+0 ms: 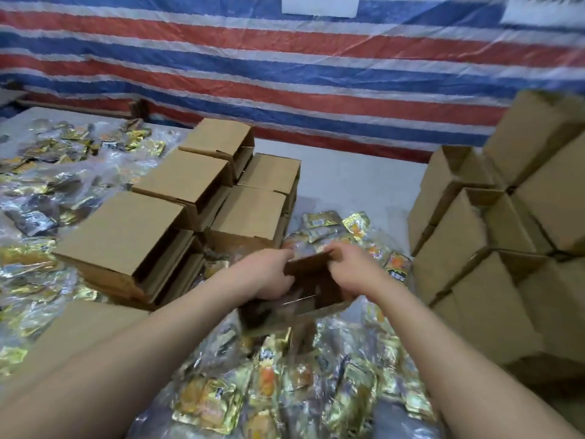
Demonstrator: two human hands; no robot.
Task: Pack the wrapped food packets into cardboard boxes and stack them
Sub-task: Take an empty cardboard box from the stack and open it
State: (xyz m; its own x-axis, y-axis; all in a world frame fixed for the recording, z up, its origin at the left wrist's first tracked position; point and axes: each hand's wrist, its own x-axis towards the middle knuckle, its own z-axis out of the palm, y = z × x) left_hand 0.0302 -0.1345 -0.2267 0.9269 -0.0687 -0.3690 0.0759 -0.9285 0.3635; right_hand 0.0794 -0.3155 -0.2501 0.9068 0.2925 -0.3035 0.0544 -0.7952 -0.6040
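Item 1: box [311, 289], open, dark inside, held in front of me over the packets. My left hand [269, 274] grips its left wall and flap, fingers curled over the edge; my right hand [351, 267] grips the right flap the same way. I judge both hold the flaps apart so the mouth stays wide for filling. The frame is blurred here, and whether anything lies inside I cannot tell.

Item 2: packets [272, 388], gold and clear wrap, loose in a heap just below and beside the box. More packets lie at far left [47, 172] and behind my right hand [335, 226]. They sit within easy reach, presumably so I can scoop them straight in.

Item 3: left stack [177, 210], boxes laid on their sides in low tiers, open ends facing right; likely empties waiting in turn.

Item 4: right stack [493, 248], boxes piled higher, touching one another, near my right arm; probably the packed ones, placed there to keep them apart from the empties.

Item 5: tarp [285, 58], red, white and blue stripes, hung as the back wall.
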